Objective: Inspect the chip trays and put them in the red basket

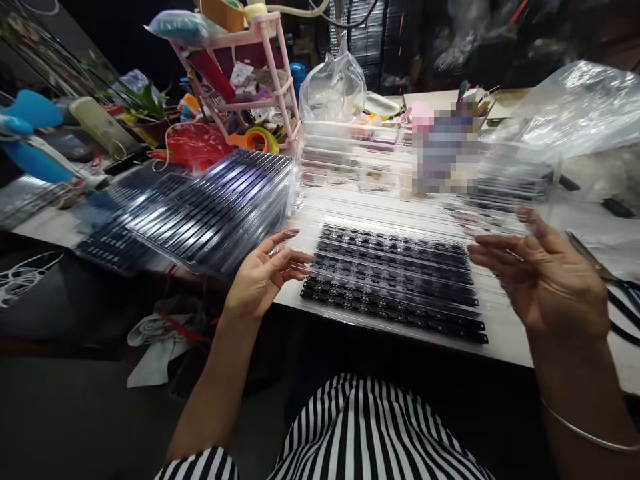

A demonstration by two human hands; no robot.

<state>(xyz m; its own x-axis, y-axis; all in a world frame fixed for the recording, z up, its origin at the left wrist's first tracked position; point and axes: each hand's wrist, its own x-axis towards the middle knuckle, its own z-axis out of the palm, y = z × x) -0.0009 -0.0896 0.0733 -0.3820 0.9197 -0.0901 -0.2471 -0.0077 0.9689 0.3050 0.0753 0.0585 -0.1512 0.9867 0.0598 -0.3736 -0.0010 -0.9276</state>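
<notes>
A clear ridged plastic tray [380,207] spans the space between my hands, above the white tabletop. My left hand [265,273] grips its left edge between thumb and fingers. My right hand [555,280] has its bent fingers at the opposite edge, with motion blur on the fingertips. Through and below the clear tray show several black perforated strips [395,307], lying side by side near the table's front edge. Left of them rests a stack of clear ridged trays filled with dark strips [205,207].
A pink rack [273,60] stands at the back left, with an orange tape dispenser [250,140] beside it. Plastic bags [580,100] crowd the back right. Dark-handled scissors [620,283] lie near my right hand. A blue fan [35,133] is at far left.
</notes>
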